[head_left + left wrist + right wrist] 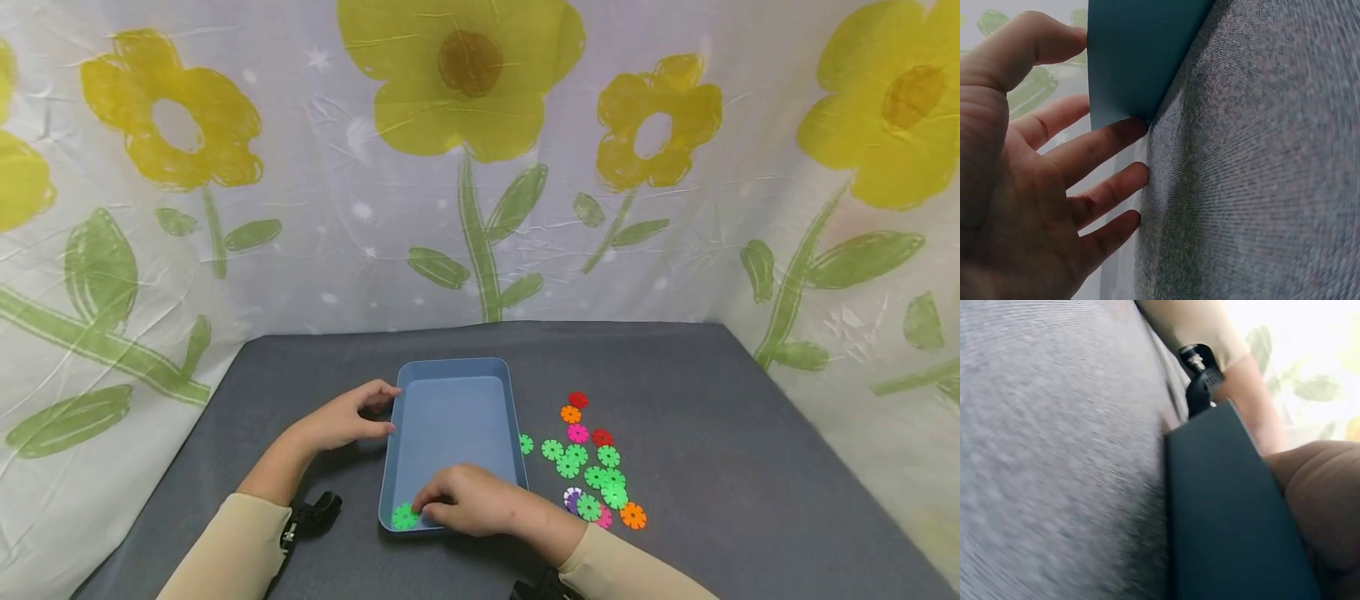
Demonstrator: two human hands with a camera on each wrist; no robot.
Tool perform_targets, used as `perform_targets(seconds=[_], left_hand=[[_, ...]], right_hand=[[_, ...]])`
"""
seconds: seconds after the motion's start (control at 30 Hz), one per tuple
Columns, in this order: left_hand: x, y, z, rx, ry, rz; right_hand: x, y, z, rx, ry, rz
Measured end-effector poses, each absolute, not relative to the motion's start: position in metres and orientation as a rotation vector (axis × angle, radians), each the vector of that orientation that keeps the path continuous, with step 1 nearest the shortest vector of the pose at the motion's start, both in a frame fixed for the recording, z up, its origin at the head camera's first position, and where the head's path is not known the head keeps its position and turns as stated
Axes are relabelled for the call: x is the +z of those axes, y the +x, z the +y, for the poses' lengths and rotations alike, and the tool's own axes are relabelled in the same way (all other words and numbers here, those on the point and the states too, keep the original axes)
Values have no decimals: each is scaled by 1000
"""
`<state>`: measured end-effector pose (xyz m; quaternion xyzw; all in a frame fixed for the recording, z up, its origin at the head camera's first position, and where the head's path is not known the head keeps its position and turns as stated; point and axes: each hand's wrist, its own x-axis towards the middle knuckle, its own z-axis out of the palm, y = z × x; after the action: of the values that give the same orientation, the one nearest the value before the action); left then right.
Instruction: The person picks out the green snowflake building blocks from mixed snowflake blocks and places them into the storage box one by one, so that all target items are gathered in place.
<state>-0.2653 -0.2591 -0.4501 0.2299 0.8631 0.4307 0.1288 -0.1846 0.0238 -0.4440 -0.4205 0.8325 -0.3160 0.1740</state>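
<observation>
A shallow blue tray [450,372] lies in the middle of the grey table. My left hand [378,410] rests against its left wall; in the left wrist view its fingers [1107,187] lie straight along the tray's outer side [1141,56], thumb up by the rim. My right hand [423,506] reaches into the tray's near end with curled fingers. Its fingertips pinch the edge of a green snowflake disc [404,517] lying in the near left corner. The right wrist view shows only the tray's dark outer wall [1229,512] and part of my right hand [1325,500].
Several loose snowflake discs [592,467], green, red, orange, pink and purple, lie on the grey cloth [750,467] right of the tray. A flower-printed curtain [480,167] closes off the back and sides. Black wrist mounts [315,512] sit on both sleeves.
</observation>
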Motion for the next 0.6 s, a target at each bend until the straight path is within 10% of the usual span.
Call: perform_targets(seconds=[0.6], left_hand=[[-452, -266, -260, 1249, 667, 2506]], right_hand=[[-398, -223, 99, -1208, -871, 2619]])
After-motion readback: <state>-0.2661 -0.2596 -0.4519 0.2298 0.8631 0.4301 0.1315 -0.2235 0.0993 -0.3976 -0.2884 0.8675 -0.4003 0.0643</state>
